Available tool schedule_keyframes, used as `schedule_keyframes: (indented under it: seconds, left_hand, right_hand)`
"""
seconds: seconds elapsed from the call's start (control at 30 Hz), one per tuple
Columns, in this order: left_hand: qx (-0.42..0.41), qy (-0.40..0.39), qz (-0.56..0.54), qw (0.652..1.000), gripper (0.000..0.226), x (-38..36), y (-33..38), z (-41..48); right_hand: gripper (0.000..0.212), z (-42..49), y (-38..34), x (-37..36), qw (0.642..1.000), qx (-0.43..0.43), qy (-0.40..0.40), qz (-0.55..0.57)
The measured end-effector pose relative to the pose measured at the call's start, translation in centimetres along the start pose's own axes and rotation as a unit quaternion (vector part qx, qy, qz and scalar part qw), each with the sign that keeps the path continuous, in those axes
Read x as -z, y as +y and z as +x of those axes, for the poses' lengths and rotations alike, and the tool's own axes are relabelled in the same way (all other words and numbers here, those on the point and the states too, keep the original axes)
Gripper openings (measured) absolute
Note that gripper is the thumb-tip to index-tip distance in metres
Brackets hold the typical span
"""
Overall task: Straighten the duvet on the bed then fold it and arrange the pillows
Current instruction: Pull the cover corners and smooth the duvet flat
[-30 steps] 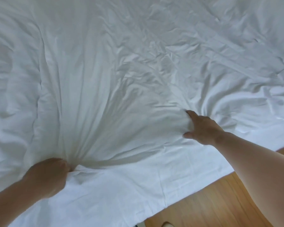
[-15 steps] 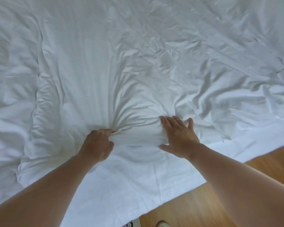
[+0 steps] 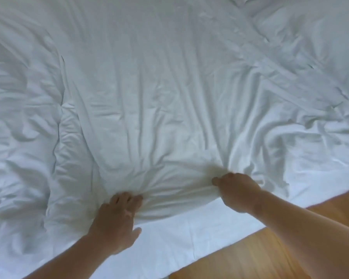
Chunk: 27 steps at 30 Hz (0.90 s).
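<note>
A white, creased duvet [image 3: 159, 97] covers nearly the whole bed in the head view. Its near edge runs above a flat white sheet [image 3: 179, 230] that hangs over the bed's side. My left hand [image 3: 117, 224] lies on the duvet's near edge at lower centre, fingers bent into the fabric, thumb spread out. My right hand [image 3: 238, 192] is closed in a fist on a bunch of the duvet's edge, to the right of the left hand. Folds fan out from both hands. A bulge at the top right may be a pillow; I cannot tell.
Wooden floor [image 3: 250, 258] shows at the lower right, beyond the bed's diagonal edge. A thicker rumpled part of the bedding [image 3: 18, 137] lies along the left side.
The right hand went from flat on the duvet to a fist on its edge, further right. The left hand shifted along the edge and its fist loosened. The view moved up the bed.
</note>
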<state>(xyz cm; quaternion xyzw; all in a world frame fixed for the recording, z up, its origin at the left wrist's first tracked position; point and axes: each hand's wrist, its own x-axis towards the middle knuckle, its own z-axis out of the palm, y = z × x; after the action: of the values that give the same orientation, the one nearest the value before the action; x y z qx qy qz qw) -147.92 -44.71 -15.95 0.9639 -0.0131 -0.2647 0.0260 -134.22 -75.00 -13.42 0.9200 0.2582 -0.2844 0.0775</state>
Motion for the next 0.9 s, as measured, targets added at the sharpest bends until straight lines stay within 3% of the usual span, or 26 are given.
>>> schedule_keyframes:
  seconds: [0.07, 0.17, 0.23, 0.33, 0.43, 0.5, 0.67, 0.8, 0.9]
  left_hand:
    - [0.024, 0.044, 0.016, 0.999, 0.115, -2.3, 0.5, -0.3]
    - [0.021, 0.078, 0.051, 0.995, 0.114, -3.4, -0.5, 0.0]
    - [0.024, 0.077, 0.070, 0.994, 0.106, -3.3, -1.5, 1.0]
    - [0.060, 0.064, 0.077, 0.993, 0.077, -2.4, -1.7, 2.9]
    - [0.084, 0.064, 0.056, 0.993, 0.044, 0.2, -0.7, 4.0]
    - [0.086, 0.054, 0.003, 0.995, 0.032, 1.3, -0.7, 4.2]
    - [0.040, 0.049, -0.059, 0.996, 0.035, 0.8, -1.5, -0.2]
    - [0.051, 0.034, -0.105, 0.993, 0.031, -3.4, -0.6, -3.4]
    - [0.035, 0.008, -0.052, 0.998, 0.057, -4.6, 1.2, -3.2]
  right_hand:
    - [0.072, -0.1, -1.1, -3.6, 0.999, 0.013, 0.045, 0.021]
    - [0.107, -0.1, -3.2, -5.7, 0.991, 0.068, 0.117, 0.001]
    - [0.116, 1.2, -3.9, -5.0, 0.985, 0.076, 0.154, -0.028]
    - [0.101, 4.7, -4.4, -3.5, 0.989, 0.039, 0.141, -0.032]
    - [0.051, 6.8, -5.0, -1.4, 0.995, 0.004, 0.100, -0.014]
    - [0.031, 6.8, -4.7, 0.3, 0.997, 0.008, 0.077, 0.008]
    - [0.031, 1.8, -3.9, 1.4, 0.997, 0.049, 0.022, 0.060]
    - [0.028, -0.3, -4.8, -1.2, 0.997, 0.050, -0.019, 0.047]
    - [0.036, 0.5, -6.1, -3.6, 0.997, 0.026, -0.036, 0.062]
